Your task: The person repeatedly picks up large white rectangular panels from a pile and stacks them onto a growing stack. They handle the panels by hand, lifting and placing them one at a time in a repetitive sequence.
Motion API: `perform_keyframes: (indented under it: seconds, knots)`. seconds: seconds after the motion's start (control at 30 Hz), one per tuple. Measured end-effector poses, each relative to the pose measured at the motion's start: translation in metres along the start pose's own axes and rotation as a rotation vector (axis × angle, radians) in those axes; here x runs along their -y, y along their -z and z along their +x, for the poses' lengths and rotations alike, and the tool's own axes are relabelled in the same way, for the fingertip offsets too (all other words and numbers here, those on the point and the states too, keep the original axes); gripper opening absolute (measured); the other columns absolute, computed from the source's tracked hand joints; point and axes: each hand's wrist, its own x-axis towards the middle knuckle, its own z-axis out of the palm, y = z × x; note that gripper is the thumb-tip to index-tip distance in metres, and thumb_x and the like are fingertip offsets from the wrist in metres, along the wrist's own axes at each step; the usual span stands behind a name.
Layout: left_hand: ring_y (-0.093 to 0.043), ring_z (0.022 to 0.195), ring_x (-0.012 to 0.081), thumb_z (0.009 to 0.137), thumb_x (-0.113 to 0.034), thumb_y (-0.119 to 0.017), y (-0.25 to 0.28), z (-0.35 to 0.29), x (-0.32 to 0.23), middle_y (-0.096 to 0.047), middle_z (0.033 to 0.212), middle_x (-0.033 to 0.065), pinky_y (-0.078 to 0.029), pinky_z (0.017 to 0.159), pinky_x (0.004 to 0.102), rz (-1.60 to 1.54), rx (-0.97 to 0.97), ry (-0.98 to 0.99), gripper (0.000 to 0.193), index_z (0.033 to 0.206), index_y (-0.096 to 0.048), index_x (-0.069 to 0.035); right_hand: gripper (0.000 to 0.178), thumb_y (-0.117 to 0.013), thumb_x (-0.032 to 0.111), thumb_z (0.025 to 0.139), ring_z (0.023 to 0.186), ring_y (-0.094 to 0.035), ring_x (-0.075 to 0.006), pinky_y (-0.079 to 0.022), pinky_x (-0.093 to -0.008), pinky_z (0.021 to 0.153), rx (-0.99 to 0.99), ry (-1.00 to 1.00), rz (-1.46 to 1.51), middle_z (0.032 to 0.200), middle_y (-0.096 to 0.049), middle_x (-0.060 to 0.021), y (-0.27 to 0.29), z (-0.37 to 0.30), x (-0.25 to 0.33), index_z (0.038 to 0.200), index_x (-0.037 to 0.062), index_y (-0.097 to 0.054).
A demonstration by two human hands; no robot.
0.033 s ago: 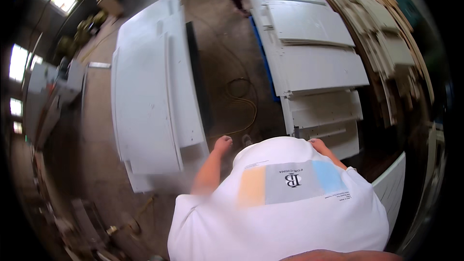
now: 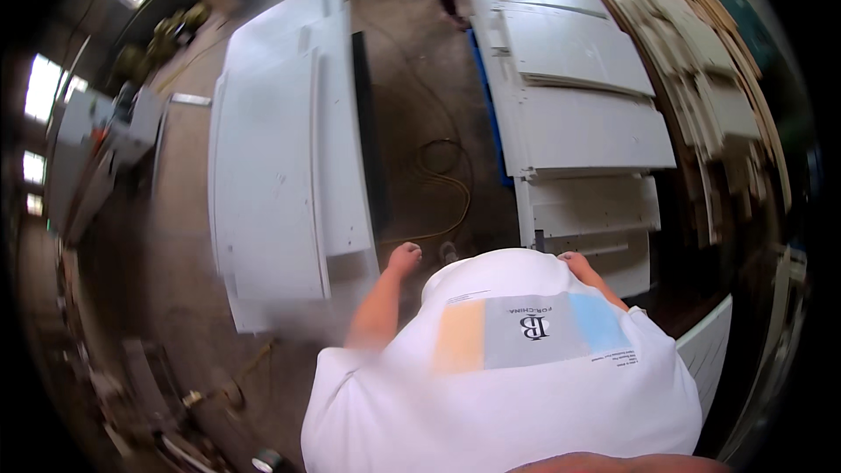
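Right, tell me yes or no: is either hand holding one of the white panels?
No. The left hand and the right hand hang empty beside the white shirt, clear of the white panels.

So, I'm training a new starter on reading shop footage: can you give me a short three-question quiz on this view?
1. True or false: the left hand grips a white panel.
2. What lies coiled on the floor between the two stacks of white panels? A) yellow cable B) blue rope C) chain
3. Fill in: the person's shirt is mostly ____.

Key: 1 false, the left hand holds nothing and the right hand looks empty too; 2 A, the yellow cable lies between the left panels and the right panels; 3 white.
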Motion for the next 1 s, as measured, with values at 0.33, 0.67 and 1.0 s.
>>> perform_keyframes:
  seconds: [0.33,0.67,1.0]
  knots:
    - [-0.067,0.091,0.0221,0.081,-0.024,-0.063,-0.109,-0.167,0.069,-0.070,0.096,0.0136,-0.052,0.080,0.0339,0.160,-0.203,0.074,0.029,0.097,-0.068,0.000,0.024,-0.061,0.027,0.089,0.070,-0.063,-0.0135,-0.048,-0.0282,0.059,0.268,0.076,0.079,0.090,-0.067,-0.0042,-0.005,0.062,0.021,0.102,0.0062,-0.065]
    - [-0.065,0.098,0.0264,0.084,-0.032,-0.064,-0.180,-0.259,0.192,-0.068,0.107,0.0158,-0.049,0.084,0.0342,0.083,-0.316,0.141,0.033,0.102,-0.068,-0.004,0.028,-0.065,0.029,0.083,0.066,-0.066,-0.0159,-0.053,-0.0309,0.059,0.431,0.107,-0.151,0.078,-0.069,-0.0071,-0.027,0.077,-0.041,0.094,0.0036,-0.070]
    - [-0.062,0.080,0.0137,0.091,-0.025,-0.055,-0.053,-0.208,0.122,-0.065,0.093,0.0042,-0.047,0.064,0.0274,-0.770,-0.496,0.324,0.026,0.111,-0.058,-0.009,0.024,-0.061,0.024,0.087,0.070,-0.063,-0.0131,-0.050,-0.0283,0.060,0.296,0.092,-0.050,0.083,-0.068,-0.0057,-0.005,0.077,-0.030,0.097,0.0035,-0.068]
